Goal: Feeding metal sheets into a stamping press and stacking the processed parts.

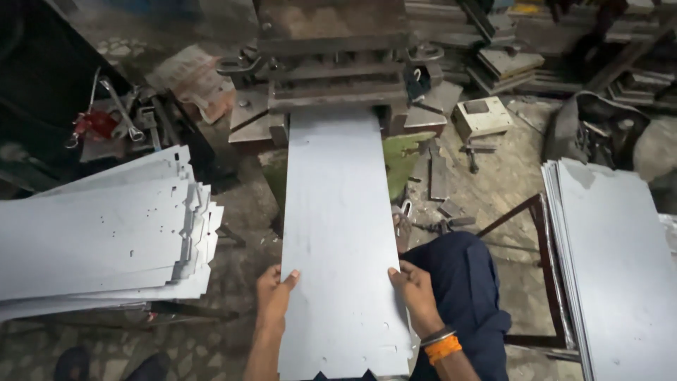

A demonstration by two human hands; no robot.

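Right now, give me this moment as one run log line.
left hand: grips metal sheet left edge | right hand: grips right edge | sheet's far end at press | punched stack beside left hand

To my left I see a stack of punched metal sheets (pixel 99 236), fanned out a little, with small holes and notched ends. Beyond it lie wrenches (pixel 120 109) beside a red tool (pixel 93 125) on a dark bench. A second pile of plain grey sheets (pixel 617 261) rests at the right on a rusty brown frame (pixel 539 233). A pale metal box (pixel 481 116) with a square opening sits on the gritty floor (pixel 504 176) (scraps and bars strewn near it). A folded paper-wrapped bundle (pixel 194 79) lies up left.
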